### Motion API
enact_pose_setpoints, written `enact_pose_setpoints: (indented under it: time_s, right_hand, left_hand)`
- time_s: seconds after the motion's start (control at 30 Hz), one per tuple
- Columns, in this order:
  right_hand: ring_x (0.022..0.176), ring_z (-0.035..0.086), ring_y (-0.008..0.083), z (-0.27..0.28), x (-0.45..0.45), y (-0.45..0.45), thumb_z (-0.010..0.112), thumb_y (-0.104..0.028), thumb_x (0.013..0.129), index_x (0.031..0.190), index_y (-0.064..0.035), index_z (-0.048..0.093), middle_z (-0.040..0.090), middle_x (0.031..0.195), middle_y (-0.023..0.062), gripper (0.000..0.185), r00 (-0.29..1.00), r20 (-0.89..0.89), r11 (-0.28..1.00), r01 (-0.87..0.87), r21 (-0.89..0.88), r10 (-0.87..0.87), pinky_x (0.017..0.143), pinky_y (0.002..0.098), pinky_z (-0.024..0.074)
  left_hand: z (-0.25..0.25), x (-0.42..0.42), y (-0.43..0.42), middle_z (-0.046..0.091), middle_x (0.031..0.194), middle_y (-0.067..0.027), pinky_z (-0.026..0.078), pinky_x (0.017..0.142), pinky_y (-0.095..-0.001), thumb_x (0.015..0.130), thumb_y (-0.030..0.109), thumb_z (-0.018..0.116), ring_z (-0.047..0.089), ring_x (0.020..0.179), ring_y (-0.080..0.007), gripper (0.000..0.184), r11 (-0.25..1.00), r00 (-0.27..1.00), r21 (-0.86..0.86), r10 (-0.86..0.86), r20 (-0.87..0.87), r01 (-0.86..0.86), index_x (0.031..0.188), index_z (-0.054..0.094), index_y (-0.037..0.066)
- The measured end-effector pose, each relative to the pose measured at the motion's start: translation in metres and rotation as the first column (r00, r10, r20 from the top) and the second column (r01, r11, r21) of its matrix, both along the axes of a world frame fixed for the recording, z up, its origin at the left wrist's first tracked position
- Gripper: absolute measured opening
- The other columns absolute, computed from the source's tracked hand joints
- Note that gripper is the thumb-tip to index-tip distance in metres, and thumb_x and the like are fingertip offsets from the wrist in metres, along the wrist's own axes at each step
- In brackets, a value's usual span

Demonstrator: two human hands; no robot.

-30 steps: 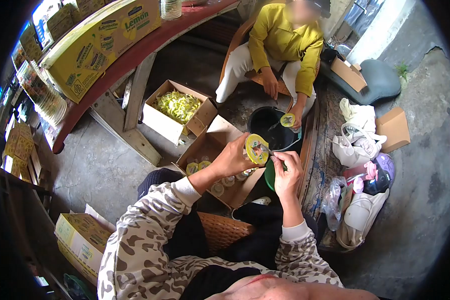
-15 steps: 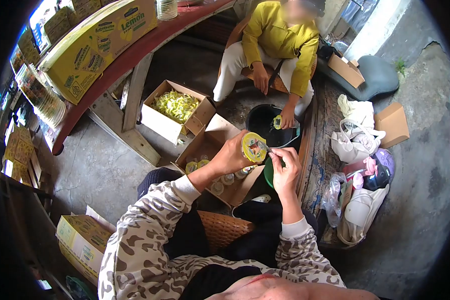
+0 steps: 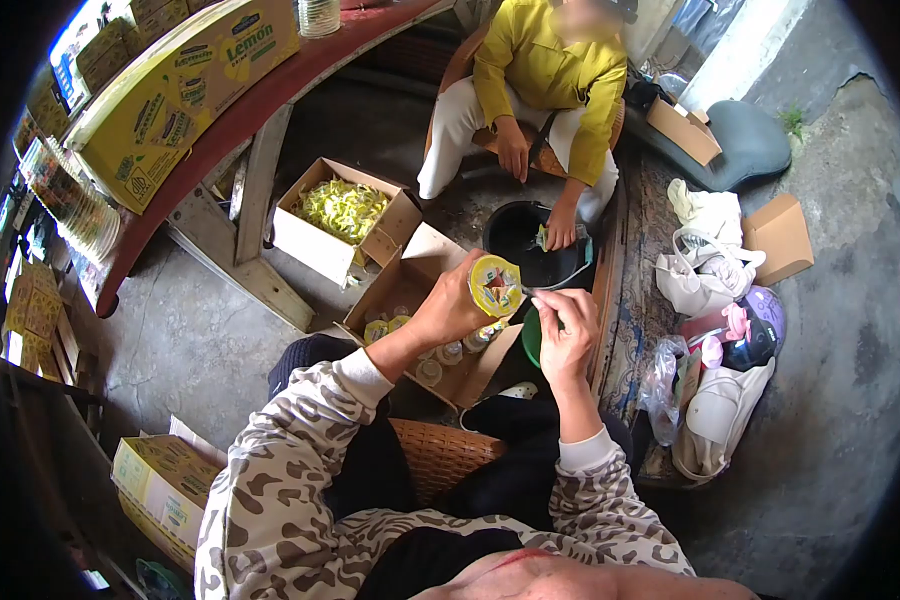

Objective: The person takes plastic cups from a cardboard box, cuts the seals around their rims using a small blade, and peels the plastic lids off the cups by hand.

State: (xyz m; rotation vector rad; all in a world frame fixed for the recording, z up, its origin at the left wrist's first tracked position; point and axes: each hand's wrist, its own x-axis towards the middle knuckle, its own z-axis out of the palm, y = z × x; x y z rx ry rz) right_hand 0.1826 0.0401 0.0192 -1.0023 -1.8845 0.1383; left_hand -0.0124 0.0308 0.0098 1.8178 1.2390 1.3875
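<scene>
My left hand (image 3: 452,303) is wrapped round a plastic cup with a yellow printed lid (image 3: 495,285), its top tilted toward the camera. The lid's middle looks cut or torn. In my right hand (image 3: 569,325), thumb and fingers pinch a small thin metal tool (image 3: 530,291), whose tip is near the cup's right rim. Below my left hand, an open cardboard box (image 3: 377,290) holds several lidded cups (image 3: 428,371). A green container (image 3: 532,337) shows partly behind my right hand.
A person in a yellow top (image 3: 547,60) sits opposite, one hand over a black bucket (image 3: 510,222). A box of yellow strips (image 3: 395,226) stands left of it. Bags (image 3: 692,290) lie at right, and a red-edged table (image 3: 160,215) at upper left.
The cup has tilted and shifted slightly left in my left hand, and the tool has drawn back toward its rim. The other person's hand has lowered a cup into the black bucket.
</scene>
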Motion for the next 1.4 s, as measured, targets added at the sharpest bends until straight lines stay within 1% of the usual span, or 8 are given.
enact_pose_setpoints:
  time_s: [0.13,0.53,0.63,0.73,0.8,0.93,1.03,1.4]
  right_hand:
    - [0.084,0.059,0.0236,-0.001,0.001,0.0,0.072,0.0,0.075,0.093,-0.011,0.072,0.061,0.086,0.0026,0.021,0.993,0.118,0.999,-0.006,0.045,0.001,0.08,0.0379,0.043]
    - [0.085,0.058,0.022,0.006,-0.002,-0.004,0.068,-0.005,0.076,0.091,-0.0127,0.071,0.06,0.086,-0.0004,0.017,0.959,0.284,0.983,-0.038,0.179,-0.014,0.083,0.0383,0.0431]
    - [0.084,0.058,0.0217,0.005,-0.003,-0.005,0.068,-0.005,0.076,0.092,-0.0128,0.071,0.06,0.086,-0.0006,0.017,0.958,0.286,0.981,-0.037,0.191,-0.02,0.084,0.038,0.043]
    - [0.084,0.058,0.0215,0.005,-0.004,-0.006,0.068,-0.006,0.077,0.092,-0.0128,0.071,0.06,0.086,-0.0006,0.017,0.955,0.295,0.978,-0.035,0.207,-0.028,0.084,0.0378,0.0428]
    - [0.084,0.058,0.0217,0.006,-0.005,-0.007,0.068,-0.006,0.077,0.091,-0.0127,0.071,0.06,0.086,-0.0005,0.016,0.954,0.297,0.977,-0.035,0.21,-0.03,0.084,0.0381,0.0428]
    - [0.084,0.058,0.0223,0.005,-0.005,-0.008,0.068,-0.007,0.077,0.091,-0.0125,0.071,0.059,0.085,-0.0002,0.015,0.951,0.308,0.975,-0.039,0.218,-0.031,0.084,0.0393,0.0428]
    - [0.084,0.057,0.0225,0.004,-0.006,-0.008,0.068,-0.007,0.078,0.091,-0.0124,0.071,0.058,0.084,0.0,0.015,0.949,0.313,0.975,-0.043,0.217,-0.028,0.084,0.0398,0.0428]
    - [0.082,0.057,0.0205,0.0,-0.008,-0.011,0.068,-0.007,0.077,0.091,-0.0127,0.07,0.056,0.082,-0.0007,0.015,0.952,0.305,0.976,-0.062,0.209,-0.005,0.083,0.0392,0.0418]
  left_hand:
    - [-0.006,-0.005,0.002,0.063,0.11,-0.0129,0.052,0.088,-0.0367,0.064,0.017,0.089,0.067,0.102,-0.0297,0.064,0.99,0.999,-0.132,-0.037,0.039,0.042,0.117,0.056,0.002]
    - [0.005,-0.006,-0.003,0.066,0.1,-0.0162,0.054,0.081,-0.0385,0.067,0.019,0.088,0.067,0.093,-0.0341,0.056,0.996,0.995,-0.085,-0.03,-0.091,0.022,0.11,0.057,0.001]
    - [0.007,-0.008,-0.004,0.069,0.092,-0.0209,0.053,0.077,-0.0426,0.07,0.022,0.085,0.067,0.092,-0.0397,0.051,0.986,0.994,-0.155,-0.071,-0.079,0.058,0.106,0.055,0.001]
    - [0.007,-0.011,-0.003,0.07,0.094,-0.0205,0.054,0.079,-0.0404,0.068,0.022,0.085,0.069,0.091,-0.0369,0.053,0.963,0.995,-0.258,-0.091,-0.039,0.078,0.107,0.056,0.001]
    - [0.01,-0.013,-0.003,0.068,0.101,-0.0133,0.053,0.084,-0.0354,0.068,0.019,0.085,0.066,0.093,-0.0186,0.052,0.929,0.991,-0.352,-0.132,-0.024,0.115,0.108,0.057,0.0]
    - [0.007,-0.015,-0.001,0.067,0.098,-0.0113,0.052,0.084,-0.034,0.068,0.018,0.083,0.065,0.091,-0.0175,0.052,0.925,0.989,-0.353,-0.146,0.008,0.139,0.108,0.056,0.0]
    - [-0.001,-0.017,0.003,0.071,0.098,-0.0139,0.053,0.084,-0.0353,0.065,0.019,0.082,0.069,0.091,-0.0231,0.056,0.915,0.984,-0.364,-0.174,0.029,0.173,0.112,0.059,0.0]
    - [0.007,-0.024,0.005,0.068,0.085,-0.0072,0.051,0.073,-0.0293,0.066,0.014,0.077,0.061,0.077,-0.0142,0.036,0.805,0.925,-0.455,-0.321,0.204,0.38,0.097,0.064,0.0]
